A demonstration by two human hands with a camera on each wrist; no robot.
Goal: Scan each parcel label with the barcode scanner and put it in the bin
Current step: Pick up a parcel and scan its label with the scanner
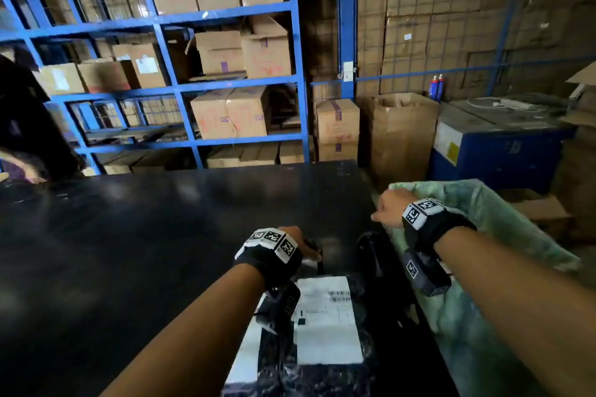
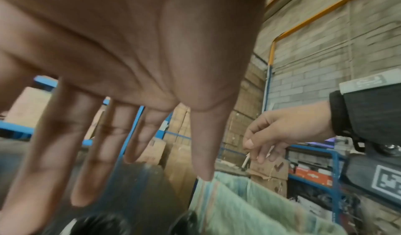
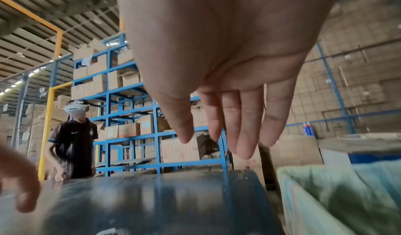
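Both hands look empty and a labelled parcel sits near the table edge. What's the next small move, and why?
Probably close the left hand on the dark scanner just under its fingers. Both the left and the right hand are open and hold nothing, and the parcel lies label-up on the black table, apparently still awaiting its scan before going into the green-lined bin.

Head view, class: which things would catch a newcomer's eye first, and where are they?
The white label on a black parcel at the table's near edge, beside the left hand. To the right, the right hand hangs open over the green-lined bin. Behind, blue shelving holds cartons.
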